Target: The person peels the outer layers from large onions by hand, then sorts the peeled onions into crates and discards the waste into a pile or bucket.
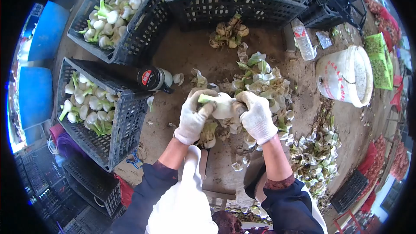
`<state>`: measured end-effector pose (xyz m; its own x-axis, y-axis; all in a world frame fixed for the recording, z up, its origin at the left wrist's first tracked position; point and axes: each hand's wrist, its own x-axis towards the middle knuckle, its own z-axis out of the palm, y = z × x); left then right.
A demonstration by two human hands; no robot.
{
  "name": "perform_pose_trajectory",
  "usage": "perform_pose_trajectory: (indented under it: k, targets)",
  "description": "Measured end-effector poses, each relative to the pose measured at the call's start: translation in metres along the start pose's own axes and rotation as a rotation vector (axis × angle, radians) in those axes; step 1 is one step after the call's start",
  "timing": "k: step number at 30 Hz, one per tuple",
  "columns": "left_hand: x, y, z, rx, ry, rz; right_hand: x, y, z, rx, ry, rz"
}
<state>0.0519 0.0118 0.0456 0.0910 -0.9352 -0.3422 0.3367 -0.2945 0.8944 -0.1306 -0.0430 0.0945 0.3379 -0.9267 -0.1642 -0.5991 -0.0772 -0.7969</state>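
A white garlic bulb [224, 108] with a short green stem is held level between my two gloved hands. My left hand [193, 115] is closed around its stem side, the cut green end showing past the fingers. At the bulb's right end my right hand [258, 119] is closed, thumb and fingers pinching there; the soiled fingertips hide the exact contact. Just below my left hand lies another garlic bulb [209, 135] in its outer skin. Loose peeled skins and leaves [264, 82] are heaped beyond my right hand.
Black crates of garlic stand at the left [113, 125], upper left [125, 39] and top [234, 11]. A dark-lidded jar [149, 79] is beside the left crate. Untrimmed bulbs [229, 34] lie ahead. To the right are a plastic bottle [304, 41], white bucket [336, 76] and more skins [316, 156].
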Motion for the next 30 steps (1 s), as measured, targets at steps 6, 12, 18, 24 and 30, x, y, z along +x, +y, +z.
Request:
perform_pose_trajectory:
  k: [6, 12, 18, 24, 30]
  targets:
    - [-0.008, 0.013, -0.003, 0.203, -0.134, 0.274, 0.01, 0.076, 0.014, -0.564, 0.065, 0.064]
    - [0.0, -0.002, -0.023, -1.075, -0.229, -0.284, -0.006, 0.045, -0.001, 0.426, -0.022, 0.143]
    - [0.013, -0.03, -0.007, -0.962, -0.002, -0.341, 0.004, 0.009, 0.008, 0.181, -0.039, -0.231]
    - [0.021, -0.022, -0.011, -0.666, 0.347, -0.331, -0.029, 0.016, -0.016, 1.337, 0.21, 0.326]
    - [-0.045, 0.098, -0.051, 0.293, 0.53, 0.229, -0.009, 0.067, -0.033, 0.031, -0.122, 0.077]
